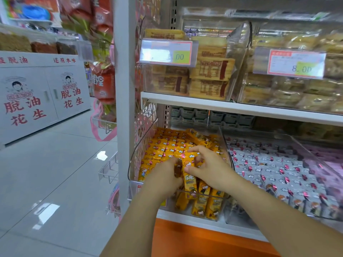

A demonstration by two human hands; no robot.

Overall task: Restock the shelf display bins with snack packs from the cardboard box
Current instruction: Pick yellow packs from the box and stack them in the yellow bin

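A clear plastic display bin on the lower shelf holds several yellow snack packs laid in rows. Both my hands are inside it near the front. My right hand has its fingers and thumb curled round an upright yellow pack. My left hand presses against the same pack from the left, its fingers mostly hidden behind the packs. More yellow packs stand upright behind the bin's front wall. The cardboard box is out of view.
To the right sits a second clear bin of white and pink packs. The shelf above carries bins of tan packs with price tags. A white upright post borders the left, with tiled floor beyond.
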